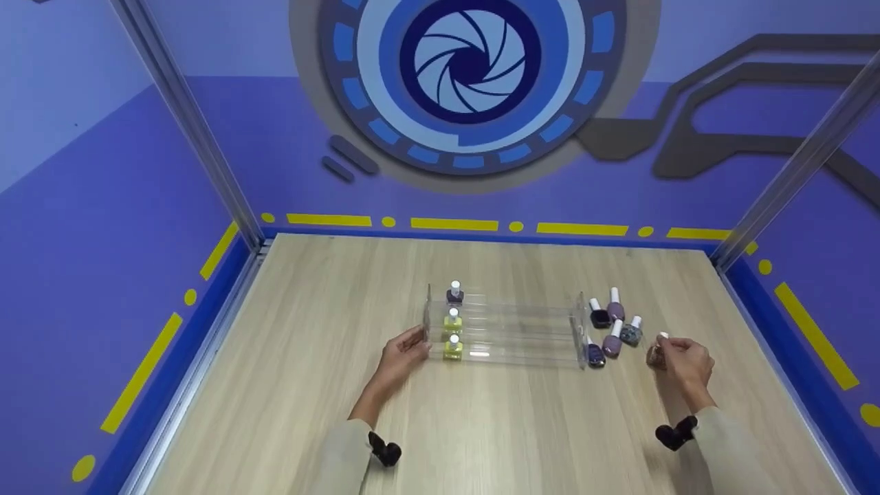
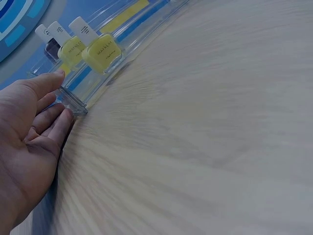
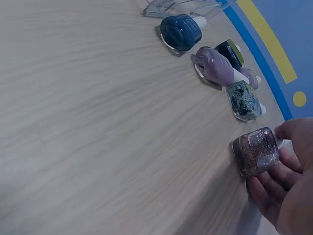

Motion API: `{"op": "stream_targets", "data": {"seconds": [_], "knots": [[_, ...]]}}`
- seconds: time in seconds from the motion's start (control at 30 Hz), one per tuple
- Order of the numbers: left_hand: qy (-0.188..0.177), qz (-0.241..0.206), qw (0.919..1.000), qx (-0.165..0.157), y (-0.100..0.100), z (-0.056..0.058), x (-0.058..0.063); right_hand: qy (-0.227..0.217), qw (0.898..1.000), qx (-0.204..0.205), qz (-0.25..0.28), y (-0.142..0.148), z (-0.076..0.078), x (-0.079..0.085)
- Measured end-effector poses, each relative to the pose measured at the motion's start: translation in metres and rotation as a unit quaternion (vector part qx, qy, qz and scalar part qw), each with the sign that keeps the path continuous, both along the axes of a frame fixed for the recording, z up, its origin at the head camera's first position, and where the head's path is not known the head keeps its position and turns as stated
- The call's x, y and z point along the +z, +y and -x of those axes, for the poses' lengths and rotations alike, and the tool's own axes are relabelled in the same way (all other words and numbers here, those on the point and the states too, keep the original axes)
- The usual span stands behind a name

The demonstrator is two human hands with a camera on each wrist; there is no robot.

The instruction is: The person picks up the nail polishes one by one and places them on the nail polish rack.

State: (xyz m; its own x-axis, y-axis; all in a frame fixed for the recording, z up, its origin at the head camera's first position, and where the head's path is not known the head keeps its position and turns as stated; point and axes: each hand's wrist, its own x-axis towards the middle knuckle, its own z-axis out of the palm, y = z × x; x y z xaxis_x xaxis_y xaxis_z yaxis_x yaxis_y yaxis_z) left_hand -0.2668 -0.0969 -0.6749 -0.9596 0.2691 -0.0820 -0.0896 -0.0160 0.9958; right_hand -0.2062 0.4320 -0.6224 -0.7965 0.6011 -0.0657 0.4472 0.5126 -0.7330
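Note:
A clear acrylic rack [image 1: 509, 361] with stepped tiers stands on the table. At its left end, a dark nail polish bottle [image 1: 454, 295] and two yellow ones [image 1: 452, 322] [image 2: 102, 53] stand upright in a column, one per tier. My left hand [image 1: 404, 350] touches the rack's left end panel [image 2: 73, 100] with loosely extended fingers. To the right of the rack, my right hand [image 1: 689, 364] pinches a brown glitter nail polish bottle [image 3: 257, 152] by its white cap, thumb on one side. The bottle is tilted, close over the table.
Several nail polish bottles lie by the rack's right end: dark blue [image 3: 181, 33], two mauve [image 3: 215, 66] [image 1: 615, 311], black [image 1: 600, 318] and grey-green glitter [image 3: 243, 101]. A blue wall [image 1: 275, 151] rises behind the wooden table [image 1: 309, 289], with metal posts at the back corners.

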Motion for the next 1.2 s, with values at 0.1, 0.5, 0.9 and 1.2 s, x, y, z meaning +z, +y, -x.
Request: {"op": "stream_targets", "data": {"seconds": [0.1, 0.5, 0.9, 1.2], "knots": [[-0.002, -0.005, 1.0, 0.003, 0.0, 0.0, 0.001, 0.018, 1.0, 0.005, 0.012, 0.001, 0.001, 0.0], [0.0, -0.004, 1.0, 0.003, -0.002, 0.001, 0.0, 0.048, 0.999, 0.003, 0.025, -0.001, 0.004, 0.009], [0.004, 0.004, 1.0, -0.002, 0.0, -0.001, 0.0, 0.085, 0.996, 0.028, 0.008, -0.002, 0.008, 0.029], [0.007, -0.003, 1.0, -0.003, 0.0, 0.0, -0.002, 0.129, 0.99, 0.06, 0.001, -0.016, 0.015, 0.041]]}}
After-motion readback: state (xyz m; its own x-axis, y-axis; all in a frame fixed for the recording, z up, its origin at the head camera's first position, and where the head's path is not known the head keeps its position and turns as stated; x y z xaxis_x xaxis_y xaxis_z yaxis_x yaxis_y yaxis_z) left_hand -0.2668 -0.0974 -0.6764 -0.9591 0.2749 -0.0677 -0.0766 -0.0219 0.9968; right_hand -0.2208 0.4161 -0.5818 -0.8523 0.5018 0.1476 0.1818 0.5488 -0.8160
